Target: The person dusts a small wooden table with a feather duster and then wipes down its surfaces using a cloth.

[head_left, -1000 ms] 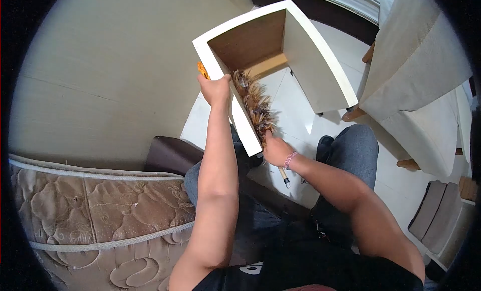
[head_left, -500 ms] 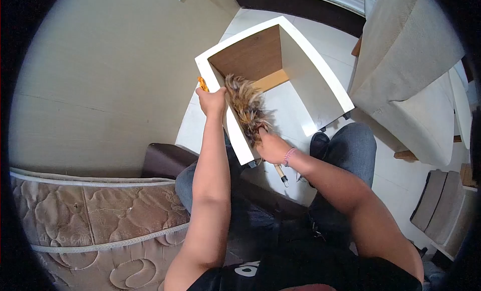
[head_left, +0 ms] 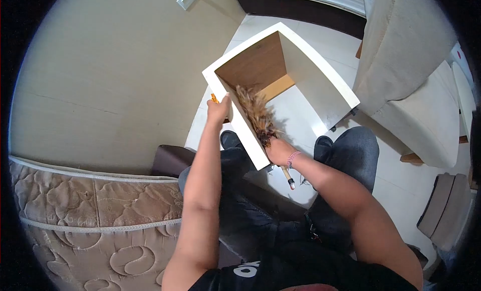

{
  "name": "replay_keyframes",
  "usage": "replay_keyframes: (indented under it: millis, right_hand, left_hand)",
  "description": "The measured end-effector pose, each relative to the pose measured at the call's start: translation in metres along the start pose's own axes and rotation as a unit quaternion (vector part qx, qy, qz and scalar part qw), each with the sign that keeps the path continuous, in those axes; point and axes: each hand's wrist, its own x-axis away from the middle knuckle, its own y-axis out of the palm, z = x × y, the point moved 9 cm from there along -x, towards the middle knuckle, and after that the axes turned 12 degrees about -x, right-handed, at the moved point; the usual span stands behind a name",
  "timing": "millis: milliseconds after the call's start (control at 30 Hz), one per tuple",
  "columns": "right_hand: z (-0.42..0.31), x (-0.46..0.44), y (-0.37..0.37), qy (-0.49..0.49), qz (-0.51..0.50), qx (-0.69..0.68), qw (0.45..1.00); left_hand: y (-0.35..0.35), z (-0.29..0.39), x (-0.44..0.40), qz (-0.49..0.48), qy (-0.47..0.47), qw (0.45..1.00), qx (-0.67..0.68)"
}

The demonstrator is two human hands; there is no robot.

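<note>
One feather duster [head_left: 264, 121] runs through right grip [head_left: 279, 151], apparently clasped round handle [head_left: 287, 175] below plumes [head_left: 250, 101].

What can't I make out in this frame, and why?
- Head view, left hand: most fingers hidden behind the white cabinet.
- Head view, orange item: partly hidden by that hand.
- Head view, feather duster: handle partly covered by right hand.
- Head view, mattress: cut off by frame edge.

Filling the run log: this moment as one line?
left hand: gripping white cabinet edge, orange item beside it | right hand: holding feather duster | feathers: along cabinet's inner wall
</note>
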Motion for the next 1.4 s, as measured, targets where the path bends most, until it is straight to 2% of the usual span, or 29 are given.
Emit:
replay_keyframes:
  millis: [67,100,133,200,233,300,400,467,533,600,667,700,733,767,800,867,900,933,1000,1033,1067,1133,1200,1267,1300,1333,1400]
  right_hand:
    - [0.029,-0.007,0.023,0.028,-0.078,0.012,0.997]
    - [0.012,0.004,0.01,0.044,-0.071,0.008,0.996]
    - [-0.002,0.014,-0.002,0.039,-0.07,0.009,0.997]
    - [-0.029,0.031,-0.026,0.003,0.001,-0.037,0.999]
    - [-0.035,0.039,-0.032,-0.032,0.0,-0.021,0.999]
    - [-0.021,0.044,-0.034,-0.03,-0.02,0.017,0.999]
    - [-0.011,0.063,-0.04,0.009,-0.051,0.056,0.997]
    - [-0.016,0.072,-0.053,0.034,-0.062,0.096,0.993]
    - [-0.026,0.081,-0.056,-0.003,-0.02,0.124,0.992]
    - [-0.046,0.089,-0.056,-0.033,0.038,0.085,0.995]
    - [-0.06,0.089,-0.053,-0.013,0.018,0.135,0.991]
    - [-0.068,0.084,-0.049,0.007,-0.064,0.184,0.981]
    - [-0.072,0.078,-0.041,0.024,-0.14,0.228,0.963]
    - [-0.066,0.061,-0.044,0.0,-0.114,0.269,0.956]
    - [-0.073,0.053,-0.043,-0.008,-0.113,0.271,0.956]
    - [-0.096,0.039,-0.059,-0.049,-0.027,0.243,0.968]
    - [-0.12,0.043,-0.067,-0.07,0.02,0.221,0.972]
    - [-0.133,0.044,-0.064,-0.073,0.02,0.228,0.971]
    - [-0.139,0.046,-0.05,-0.073,-0.031,0.252,0.964]
    - [-0.119,0.037,-0.043,-0.044,-0.043,0.242,0.968]
    - [-0.105,0.034,-0.026,-0.08,-0.122,0.324,0.935]
    - [-0.064,0.022,-0.029,-0.006,-0.092,0.293,0.952]
    - [-0.059,0.016,-0.03,-0.001,-0.155,0.272,0.95]
    - [-0.091,0.032,-0.053,0.026,-0.142,0.237,0.961]
    - [-0.101,0.032,-0.069,0.003,-0.081,0.22,0.972]
    - [-0.107,0.032,-0.082,-0.02,-0.021,0.203,0.979]
    - [-0.095,0.026,-0.072,-0.021,-0.045,0.22,0.974]
  left_hand:
    - [-0.024,0.049,0.049,-0.103,-0.066,0.992,0.037]
    - [-0.034,0.062,0.066,-0.119,-0.088,0.989,0.021]
    - [-0.045,0.063,0.071,-0.122,-0.085,0.989,0.004]
    - [-0.061,0.057,0.075,-0.181,-0.051,0.982,-0.024]
    - [-0.075,0.056,0.078,-0.178,-0.052,0.982,-0.02]
    - [-0.095,0.05,0.085,-0.2,-0.046,0.975,-0.08]
    - [-0.122,0.069,0.068,-0.065,0.0,0.988,-0.14]
    - [-0.119,0.091,0.069,-0.028,0.028,0.994,-0.1]
    - [-0.114,0.094,0.059,0.016,0.101,0.994,0.023]
    - [-0.121,0.079,0.058,0.032,0.1,0.994,0.041]
    - [-0.13,0.056,0.061,0.039,0.083,0.996,0.014]
    - [-0.137,0.049,0.072,0.041,0.075,0.996,0.017]
    - [-0.15,0.042,0.081,0.053,0.027,0.997,0.045]
    - [-0.165,0.04,0.087,0.069,-0.014,0.995,0.072]
    - [-0.17,0.039,0.084,0.077,-0.012,0.994,0.073]
    - [-0.171,0.012,0.077,0.111,-0.115,0.975,0.156]
    - [-0.168,0.015,0.075,0.095,-0.099,0.978,0.159]
    - [-0.165,0.009,0.067,0.098,-0.099,0.976,0.166]
    - [-0.154,0.008,0.049,0.066,-0.047,0.966,0.247]
    - [-0.153,0.005,0.044,0.081,-0.061,0.961,0.259]
    - [-0.152,0.007,0.038,0.082,-0.057,0.961,0.257]
    - [-0.157,-0.008,0.019,0.112,-0.068,0.961,0.245]
    - [-0.157,-0.026,0.008,0.11,-0.077,0.956,0.26]
    - [-0.155,-0.044,-0.013,0.119,-0.074,0.952,0.272]
    - [-0.158,-0.046,-0.015,0.132,-0.081,0.965,0.213]
    - [-0.154,-0.04,-0.014,0.129,-0.086,0.964,0.214]
    - [-0.152,-0.035,-0.012,0.081,-0.093,0.982,0.14]
